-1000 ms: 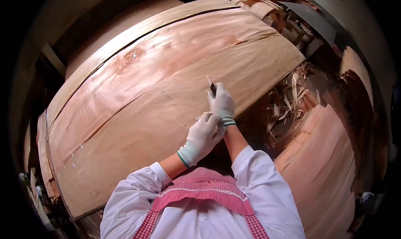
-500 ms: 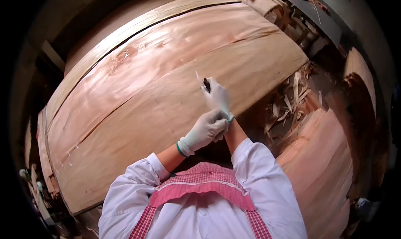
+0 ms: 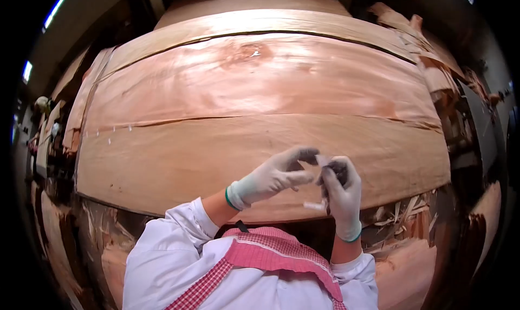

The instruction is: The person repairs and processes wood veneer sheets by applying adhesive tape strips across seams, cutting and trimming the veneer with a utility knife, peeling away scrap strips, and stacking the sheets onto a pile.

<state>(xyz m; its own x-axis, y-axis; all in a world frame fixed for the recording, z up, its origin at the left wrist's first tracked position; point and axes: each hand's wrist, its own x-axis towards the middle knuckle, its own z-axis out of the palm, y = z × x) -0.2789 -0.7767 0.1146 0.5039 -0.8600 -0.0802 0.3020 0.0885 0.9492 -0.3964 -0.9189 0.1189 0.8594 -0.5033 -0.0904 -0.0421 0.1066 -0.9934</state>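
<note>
One tan wood sheet (image 3: 179,158) across the middle of the frame.
Left hand (image 3: 272,174), below centre: thumb and fingers apart, beside a small pale piece (image 3: 322,160). Right hand (image 3: 346,195), farther right: fingers curled; whether its grip is clamped on that piece cannot be told. White strip (image 3: 313,206): just below.

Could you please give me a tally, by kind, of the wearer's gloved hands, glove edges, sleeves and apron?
Gloved hands: 2 (left hand, right hand)
Green glove edges: 2
White sleeves: 2
Pink checked apron: 1
Total: 7
</note>
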